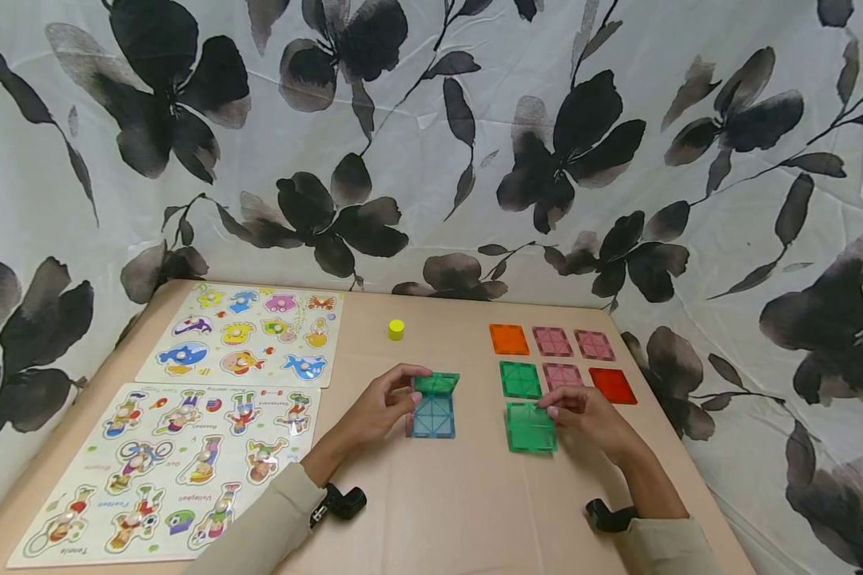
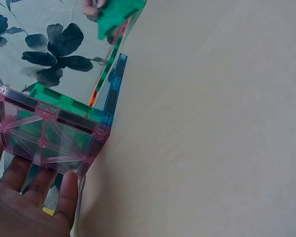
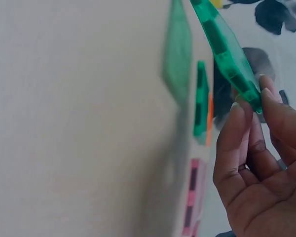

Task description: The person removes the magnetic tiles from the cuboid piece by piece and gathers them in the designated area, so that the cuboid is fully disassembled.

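Note:
My left hand (image 1: 374,419) holds a pink see-through magnetic tile (image 2: 22,116), which stands on edge at the left end of a small build. A green tile (image 2: 64,100) stands upright against it, and a blue tile (image 1: 433,420) lies at the base. Between thumb and fingertips, my right hand (image 1: 597,419) pinches another green magnetic tile (image 1: 530,430) by its edge. This tile is tilted and raised above the table, as the shadow in the right wrist view shows.
Behind the right hand lie an orange tile (image 1: 509,339), a green tile (image 1: 520,379), a red tile (image 1: 613,386) and several pink tiles (image 1: 552,342). A yellow cylinder (image 1: 396,330) stands at the back. Two picture puzzle boards (image 1: 144,371) cover the left side of the table (image 1: 467,519).

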The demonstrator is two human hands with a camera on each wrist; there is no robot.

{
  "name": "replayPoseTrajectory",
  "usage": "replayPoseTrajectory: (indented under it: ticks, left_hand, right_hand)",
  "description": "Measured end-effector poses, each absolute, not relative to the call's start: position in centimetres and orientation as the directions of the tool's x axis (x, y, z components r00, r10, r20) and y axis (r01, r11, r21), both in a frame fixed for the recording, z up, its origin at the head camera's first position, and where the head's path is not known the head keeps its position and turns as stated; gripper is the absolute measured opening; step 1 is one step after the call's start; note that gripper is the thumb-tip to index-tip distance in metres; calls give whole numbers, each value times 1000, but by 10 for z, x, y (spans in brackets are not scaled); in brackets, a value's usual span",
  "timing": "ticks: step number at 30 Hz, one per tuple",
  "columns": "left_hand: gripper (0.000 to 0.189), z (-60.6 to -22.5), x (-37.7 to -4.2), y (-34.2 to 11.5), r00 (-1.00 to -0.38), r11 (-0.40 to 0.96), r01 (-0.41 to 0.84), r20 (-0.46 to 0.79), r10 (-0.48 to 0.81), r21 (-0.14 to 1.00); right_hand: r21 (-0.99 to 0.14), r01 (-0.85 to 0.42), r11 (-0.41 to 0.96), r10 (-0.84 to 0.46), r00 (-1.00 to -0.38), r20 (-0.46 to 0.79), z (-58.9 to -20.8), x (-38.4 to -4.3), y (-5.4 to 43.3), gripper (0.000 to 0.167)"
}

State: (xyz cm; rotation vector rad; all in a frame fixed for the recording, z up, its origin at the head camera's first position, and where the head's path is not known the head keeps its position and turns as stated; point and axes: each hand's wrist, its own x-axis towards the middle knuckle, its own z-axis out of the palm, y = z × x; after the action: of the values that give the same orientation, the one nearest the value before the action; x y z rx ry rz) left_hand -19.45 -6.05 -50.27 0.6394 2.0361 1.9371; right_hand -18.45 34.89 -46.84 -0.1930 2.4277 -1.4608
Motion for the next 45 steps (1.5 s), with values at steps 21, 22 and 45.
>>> replayPoseTrajectory:
  ticks: [21,22,45]
  left_hand:
    - [39,-500,-193,-60,-877,21,132,107,469,991]
    - [39,-500,-193,-60,-877,17,135,111,467,991]
    - [32,-503,-194,-63,-867,34,168,131,481,985]
  right_hand:
    - [-640,-130,758,-190,-982,-26,-454,-184,309,15]
    - [-652,-147,744,-205,-979,-13,-452,-184,302,15]
    - [-660,-383,646,-382,-911,155,-460,-220,183,21]
